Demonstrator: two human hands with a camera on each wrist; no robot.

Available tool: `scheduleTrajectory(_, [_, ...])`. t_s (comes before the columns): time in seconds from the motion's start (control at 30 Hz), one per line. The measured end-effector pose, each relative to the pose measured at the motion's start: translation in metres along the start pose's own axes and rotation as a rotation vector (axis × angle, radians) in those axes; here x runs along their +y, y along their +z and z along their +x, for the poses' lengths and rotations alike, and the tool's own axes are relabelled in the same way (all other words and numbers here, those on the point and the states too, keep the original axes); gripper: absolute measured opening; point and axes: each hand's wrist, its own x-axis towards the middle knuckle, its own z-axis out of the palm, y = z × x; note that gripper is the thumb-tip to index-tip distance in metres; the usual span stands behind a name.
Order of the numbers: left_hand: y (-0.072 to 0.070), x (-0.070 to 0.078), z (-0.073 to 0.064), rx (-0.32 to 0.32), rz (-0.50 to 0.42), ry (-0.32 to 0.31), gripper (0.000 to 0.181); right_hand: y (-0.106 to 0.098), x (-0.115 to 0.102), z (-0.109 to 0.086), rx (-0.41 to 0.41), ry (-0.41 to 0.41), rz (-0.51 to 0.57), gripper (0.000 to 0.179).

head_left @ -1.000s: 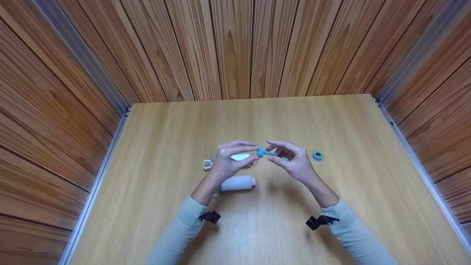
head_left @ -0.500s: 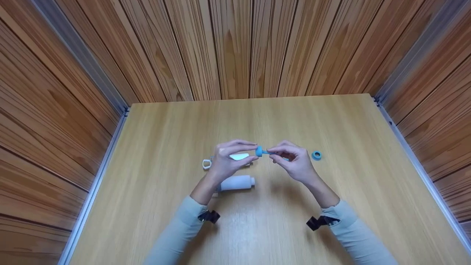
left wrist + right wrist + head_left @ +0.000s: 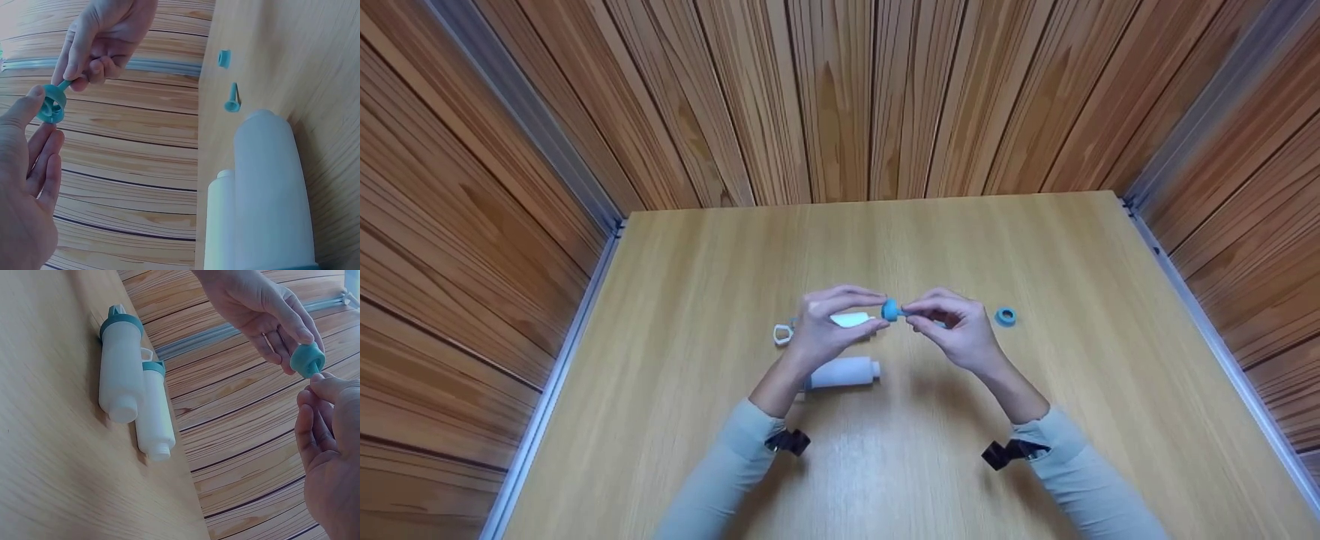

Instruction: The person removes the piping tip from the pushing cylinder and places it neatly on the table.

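Note:
Above the table, my left hand (image 3: 829, 322) pinches a small teal cap (image 3: 889, 310) between thumb and fingers, its hollow side facing the palm in the left wrist view. From the cap's far side sticks a thin teal stem (image 3: 65, 85), which my right hand (image 3: 958, 324) pinches between thumb and forefinger close to the cap. Most of the stem is hidden by those fingers. Beyond and below the left hand, a larger white bottle (image 3: 122, 365) and a slimmer white bottle (image 3: 154, 410) lie on their sides, each with a teal end piece and a bare white neck.
A teal ring-shaped cap (image 3: 1006, 316) lies on the wooden table (image 3: 877, 480) to the right of my right hand. A second teal stemmed piece (image 3: 232, 104) lies near it. A white loop (image 3: 783, 334) shows left of the slimmer bottle. Wood-plank walls enclose the table.
The right thumb and forefinger, apart around the stem a second ago, have come together on it and slid towards the cap. Less stem shows now. The left hand has barely moved.

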Motion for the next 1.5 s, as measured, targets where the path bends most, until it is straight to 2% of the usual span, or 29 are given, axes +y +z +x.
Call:
scheduleTrajectory(0.2, [0.0024, -0.0011, 0.0002, -0.005, 0.002, 0.013, 0.029, 0.0024, -0.0003, 0.0004, 0.012, 0.001, 0.024, 0.020])
scheduleTrajectory(0.57, [0.0017, 0.0008, 0.0003, -0.018, -0.014, -0.001, 0.029, 0.0050, -0.0013, -0.0005, 0.020, 0.029, 0.000, 0.022])
scheduleTrajectory(0.83, [-0.0010, 0.0020, 0.0018, -0.002, -0.013, -0.021, 0.029, 0.0024, 0.0010, -0.0002, 0.023, 0.046, -0.023, 0.036])
scheduleTrajectory(1.07, [0.0017, 0.0025, 0.0033, 0.006, -0.016, 0.002, 0.029, 0.0035, 0.0034, -0.0001, 0.005, 0.052, -0.021, 0.044])
scheduleTrajectory(1.2, [0.0040, 0.0021, 0.0041, -0.005, -0.021, 0.011, 0.029, 0.0050, 0.0034, -0.0001, -0.001, 0.059, -0.015, 0.044])
scheduleTrajectory(1.5, [0.0054, 0.0019, 0.0041, -0.027, -0.010, 0.008, 0.029, 0.0058, 0.0036, 0.0008, -0.016, 0.021, 0.013, 0.038])
